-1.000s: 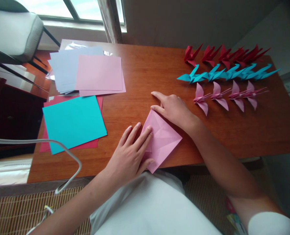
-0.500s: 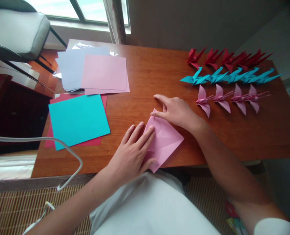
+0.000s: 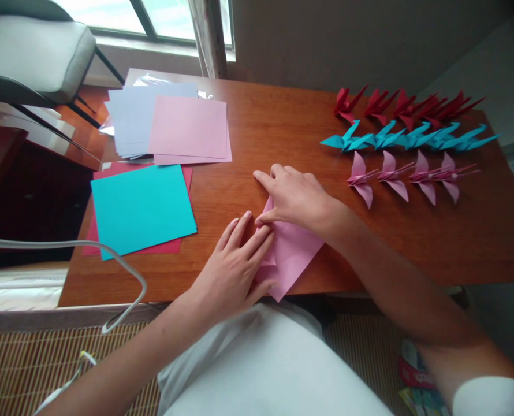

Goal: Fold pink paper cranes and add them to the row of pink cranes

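A folded pink sheet of origami paper [image 3: 298, 254] lies on the table close to my body, one corner pointing at me, with crease lines on it. My left hand [image 3: 239, 260] rests flat over its left side, fingers stretched out and pressing a folded flap. Across the upper part reaches my right hand [image 3: 298, 193]. Its thumb touches the flap's left edge near my left fingertips, while the index finger extends past the paper above the wood. Much of the paper's top and left is hidden under both hands.
On the right stand rows of folded paper cranes: red [image 3: 347, 104], blue [image 3: 384, 137] and pink [image 3: 358, 179]. Left on the wooden table [image 3: 265, 127] lie turquoise sheets [image 3: 144, 211] over red ones, and pink sheets [image 3: 190, 127] beside pale ones. A white cable [image 3: 127, 268] curves at the table's left front.
My right hand has moved left and slightly down, its thumb sliding from the paper's top corner along the left edge toward my left fingers. My left hand stays nearly in place.
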`<action>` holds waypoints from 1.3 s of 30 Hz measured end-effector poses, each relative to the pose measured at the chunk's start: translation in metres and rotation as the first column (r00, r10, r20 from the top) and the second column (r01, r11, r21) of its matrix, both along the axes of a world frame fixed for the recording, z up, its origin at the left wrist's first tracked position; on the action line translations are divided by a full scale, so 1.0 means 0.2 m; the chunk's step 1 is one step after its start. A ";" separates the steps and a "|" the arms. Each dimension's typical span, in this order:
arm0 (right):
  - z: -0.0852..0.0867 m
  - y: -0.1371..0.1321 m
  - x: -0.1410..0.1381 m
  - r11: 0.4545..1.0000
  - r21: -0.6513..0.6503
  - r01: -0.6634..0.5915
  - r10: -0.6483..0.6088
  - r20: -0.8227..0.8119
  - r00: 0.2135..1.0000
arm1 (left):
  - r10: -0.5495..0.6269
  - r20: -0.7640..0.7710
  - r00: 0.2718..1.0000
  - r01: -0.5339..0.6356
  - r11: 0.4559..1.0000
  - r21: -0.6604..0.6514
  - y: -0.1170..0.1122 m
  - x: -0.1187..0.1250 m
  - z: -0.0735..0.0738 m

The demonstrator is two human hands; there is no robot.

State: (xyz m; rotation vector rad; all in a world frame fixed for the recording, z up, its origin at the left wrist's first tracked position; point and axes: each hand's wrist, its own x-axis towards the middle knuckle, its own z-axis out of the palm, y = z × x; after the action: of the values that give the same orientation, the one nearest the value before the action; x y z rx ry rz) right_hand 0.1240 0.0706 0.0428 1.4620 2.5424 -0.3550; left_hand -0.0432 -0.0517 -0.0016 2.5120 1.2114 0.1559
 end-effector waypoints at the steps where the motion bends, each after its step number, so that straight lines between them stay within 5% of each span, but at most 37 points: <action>1: 0.00 0.00 -0.01 1.000 -0.009 -0.005 0.005 0.007 1.000 | 0.003 0.003 1.000 -0.003 1.000 -0.003 0.00 0.00 0.00; 25: -0.10 0.29 0.20 0.984 0.075 0.165 -0.156 -0.112 0.981 | 0.002 -0.014 1.000 -0.001 1.000 0.018 0.00 0.00 -0.01; 39: -0.04 0.01 0.03 0.990 0.009 -0.143 0.143 -0.116 0.983 | 0.011 -0.006 1.000 -0.011 1.000 0.008 0.00 0.01 -0.01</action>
State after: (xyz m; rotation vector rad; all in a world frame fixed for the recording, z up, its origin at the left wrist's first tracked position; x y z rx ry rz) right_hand 0.1308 0.0732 0.0342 1.2837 2.7200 -0.4287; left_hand -0.0412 -0.0525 -0.0030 2.5149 1.2291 0.1566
